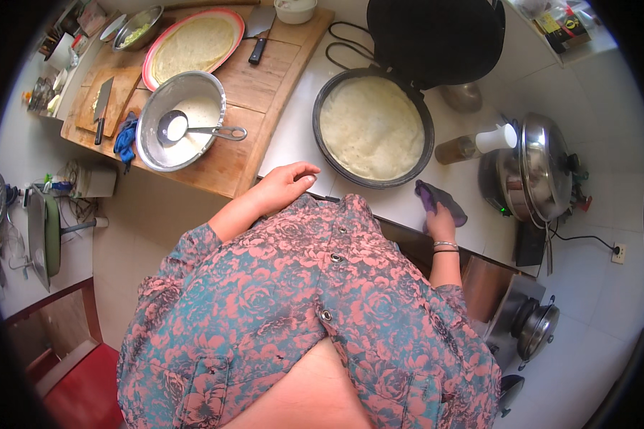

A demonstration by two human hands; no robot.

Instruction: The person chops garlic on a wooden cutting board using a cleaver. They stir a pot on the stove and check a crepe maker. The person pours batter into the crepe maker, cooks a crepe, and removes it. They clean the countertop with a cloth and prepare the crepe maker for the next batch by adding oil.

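Observation:
On the white counter stands an electric griddle with its black lid raised. A pale flatbread covers its plate. My right hand rests on a dark purple cloth at the counter's edge, right of the griddle. My left hand holds nothing, its fingers a little bent, near the front edge between the wooden board and the griddle. On the board a metal bowl holds white batter and a ladle. Behind it, another flatbread lies on a red-rimmed tray.
The large wooden board carries a cleaver, a small cutting board with a knife, and a blue cloth. An oil bottle and a lidded metal pot stand right of the griddle.

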